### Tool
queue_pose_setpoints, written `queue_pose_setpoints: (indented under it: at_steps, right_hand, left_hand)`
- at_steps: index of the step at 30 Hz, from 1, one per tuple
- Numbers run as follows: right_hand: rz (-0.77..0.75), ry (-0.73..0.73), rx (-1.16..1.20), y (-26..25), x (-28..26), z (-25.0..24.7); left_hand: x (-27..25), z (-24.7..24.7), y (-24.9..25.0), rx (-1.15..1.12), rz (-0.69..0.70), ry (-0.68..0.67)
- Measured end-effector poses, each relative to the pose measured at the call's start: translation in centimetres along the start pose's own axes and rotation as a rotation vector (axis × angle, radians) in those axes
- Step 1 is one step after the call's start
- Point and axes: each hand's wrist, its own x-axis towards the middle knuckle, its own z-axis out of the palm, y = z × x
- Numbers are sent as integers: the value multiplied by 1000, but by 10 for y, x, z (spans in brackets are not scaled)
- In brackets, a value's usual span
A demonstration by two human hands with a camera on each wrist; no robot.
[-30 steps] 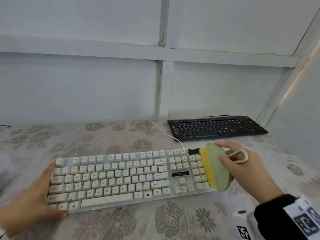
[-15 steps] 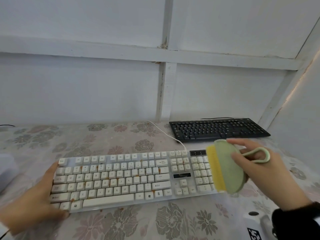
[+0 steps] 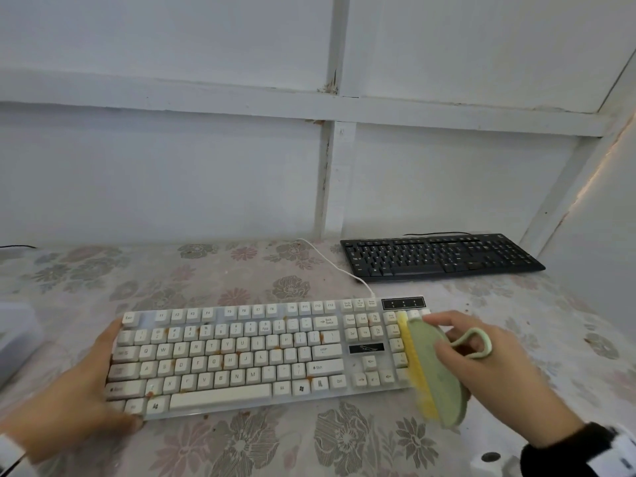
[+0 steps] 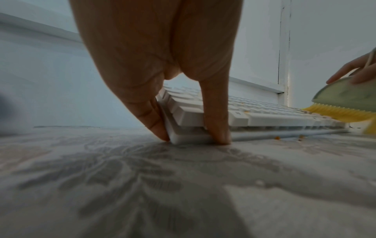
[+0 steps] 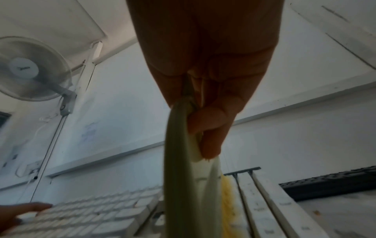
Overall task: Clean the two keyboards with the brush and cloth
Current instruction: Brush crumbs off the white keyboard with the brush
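Right hand [image 3: 481, 370] fingers grip green oval yellow-bristled brush [image 3: 435, 366] on stained white keyboard [image 3: 223, 356], left hand [image 3: 69, 401] straight-fingered bracing it; upper-right black keyboard [image 3: 437, 256] pending.

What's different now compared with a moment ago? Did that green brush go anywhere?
The right hand had swung the brush just past the right end of the white keyboard, then brought it back left. Its yellow bristles now sit on the number pad. Nothing was picked up or let go. The left hand still presses against the keyboard's left end, and the black keyboard lies at the back.
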Motion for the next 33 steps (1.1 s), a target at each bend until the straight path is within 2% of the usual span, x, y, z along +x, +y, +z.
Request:
queue_pose_setpoints:
  at_steps: [2,8,15,21,29,33]
  right_hand:
    - [7,-6,35,-6,-1,-7]
    - [-87,159,107,-21,18,-15]
    - [-60,73,73,-1,6,3]
    - [-5,-9,83,-2,-11,-10]
    - [-45,260,158,-8,6,-33]
    - [10,242,164,5,-2,-29]
  left_hand:
    - [-1,0,2,-6,0,3]
    - [-3,-1,4,-32,6,-7]
    - [-1,0,4,-20,-17,-25]
    - [-1,-1,5,-13,-30,-48]
    - [0,-2,11,-4,-23,-39]
    - [-1,-1,10,-6,-32,-34]
